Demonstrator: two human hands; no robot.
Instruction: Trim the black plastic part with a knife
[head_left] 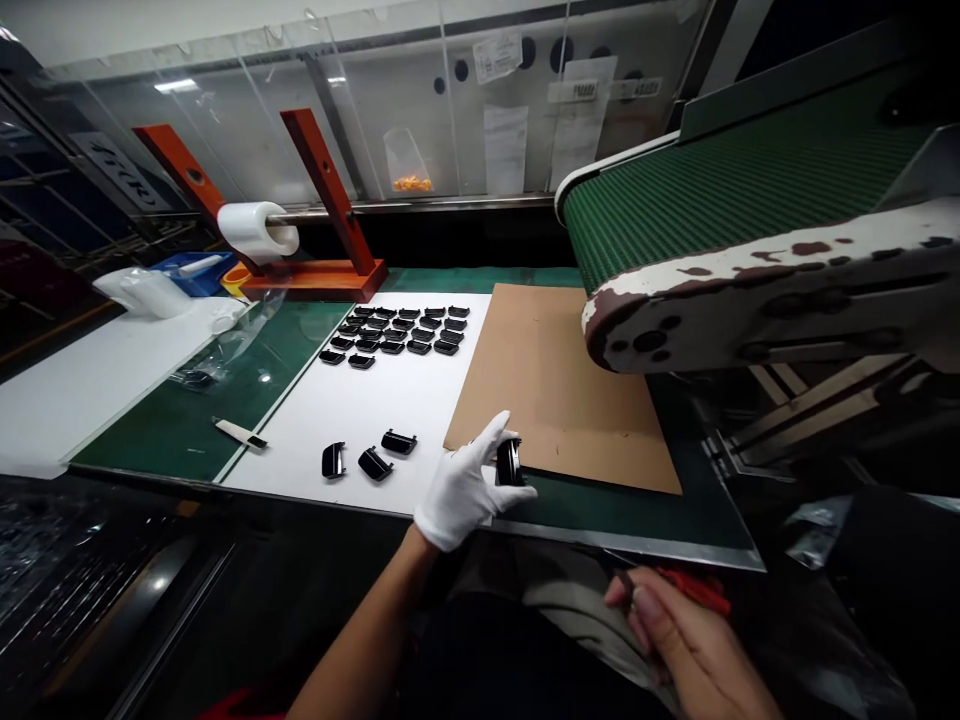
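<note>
My left hand [466, 487], in a white glove, grips a glossy black plastic part [509, 463] between thumb and fingers, at the front edge of the brown cardboard sheet [566, 390]. My right hand [679, 635], bare, is closed below the table's front edge. A small dark thing shows at its fingertips, too little visible to name. Left of my gloved hand, three similar black parts lie loose on the white sheet [292, 430], one of them a tilted part [375, 463]. Farther back, several more black parts [394, 335] sit in rows.
A green conveyor belt [720, 190] overhangs the right side. At the back left stands an orange wooden stand [322, 190] with a plastic film roll [259, 230]. A white-handled tool [240, 432] lies on the green tabletop's left part. Something red [694, 590] shows beside my right hand.
</note>
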